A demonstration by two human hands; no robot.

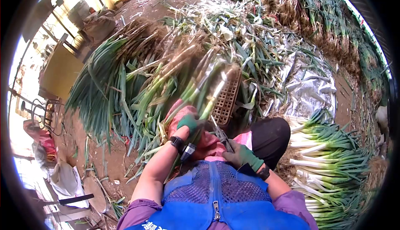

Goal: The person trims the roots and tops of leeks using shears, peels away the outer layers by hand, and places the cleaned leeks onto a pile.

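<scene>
My left hand, in a green glove, is closed around the leafy part of a long green onion. The stalk slants up and away, its white end and brown roots pointing forward. Low on the right, my gloved right hand grips the dark handle of a thin-bladed knife, whose tip points up toward the stalk. Blur hides the blade's exact shape. Just beyond both hands stands a brown plastic crate, tilted. Pink cloth covers my lap beneath them.
A big pile of untrimmed green onions lies to the left. Cleaned ones with white stems are rowed at right. Leaf scraps and white sheeting spread ahead. More bundles line the back right. A yellow board stands far left.
</scene>
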